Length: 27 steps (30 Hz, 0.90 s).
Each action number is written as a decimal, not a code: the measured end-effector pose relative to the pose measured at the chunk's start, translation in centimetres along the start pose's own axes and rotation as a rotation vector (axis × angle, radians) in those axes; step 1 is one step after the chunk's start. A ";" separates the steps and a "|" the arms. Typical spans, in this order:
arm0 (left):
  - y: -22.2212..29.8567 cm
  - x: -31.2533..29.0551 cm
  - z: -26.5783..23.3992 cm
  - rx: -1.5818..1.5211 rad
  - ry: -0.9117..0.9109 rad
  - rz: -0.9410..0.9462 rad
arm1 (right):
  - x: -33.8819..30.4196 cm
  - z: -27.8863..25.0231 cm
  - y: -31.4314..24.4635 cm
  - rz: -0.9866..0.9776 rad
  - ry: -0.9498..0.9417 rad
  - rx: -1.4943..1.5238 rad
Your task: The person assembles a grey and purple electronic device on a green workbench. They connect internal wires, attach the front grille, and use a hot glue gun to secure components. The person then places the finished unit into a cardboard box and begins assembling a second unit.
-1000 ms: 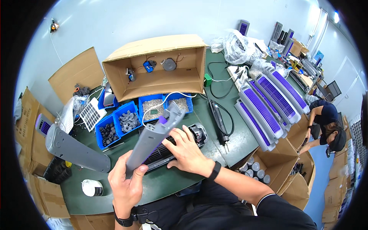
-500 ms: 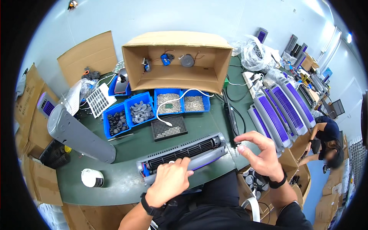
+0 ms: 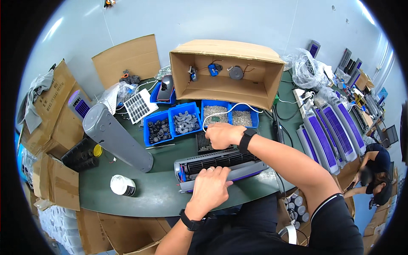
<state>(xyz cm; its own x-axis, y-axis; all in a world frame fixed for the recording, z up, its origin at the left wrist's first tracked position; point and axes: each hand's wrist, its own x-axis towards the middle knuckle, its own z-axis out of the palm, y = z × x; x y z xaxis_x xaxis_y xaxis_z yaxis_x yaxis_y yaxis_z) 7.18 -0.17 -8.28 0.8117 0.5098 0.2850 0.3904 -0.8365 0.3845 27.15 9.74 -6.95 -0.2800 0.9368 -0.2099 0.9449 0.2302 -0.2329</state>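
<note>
A grey tower fan, its long black slotted blower wheel exposed, lies across the table in front of me. My left hand is closed over its near edge, fingers bent onto the casing. Coloured wires show at the fan's left end. Beyond the fan, my right hand is closed over the end of a white cable; its fingertips and the cable's tip are hidden. Beneath that hand a black grid tray is partly covered.
Blue bins of dark parts, grey clips and small metal pieces stand behind. An open cardboard box holds motors. A grey column and white tub stand left. Purple-grilled fans line the right; a co-worker bends beyond.
My right hand has moved left and away from me, from beside the fan's right end to the white cable. The left hand stays on the fan. The view has shifted left.
</note>
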 end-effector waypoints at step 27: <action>-0.8 1.3 -0.5 -0.108 -0.017 -0.054 | -21.3 7.0 -0.7 0.205 1.054 0.623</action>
<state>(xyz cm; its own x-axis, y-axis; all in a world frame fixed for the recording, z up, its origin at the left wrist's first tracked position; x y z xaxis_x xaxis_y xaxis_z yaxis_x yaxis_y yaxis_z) 7.73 1.30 -7.82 0.7983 0.5493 0.2471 0.3854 -0.7812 0.4912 31.30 -12.24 -8.92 0.4087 0.7621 0.5021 0.6328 0.1599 -0.7577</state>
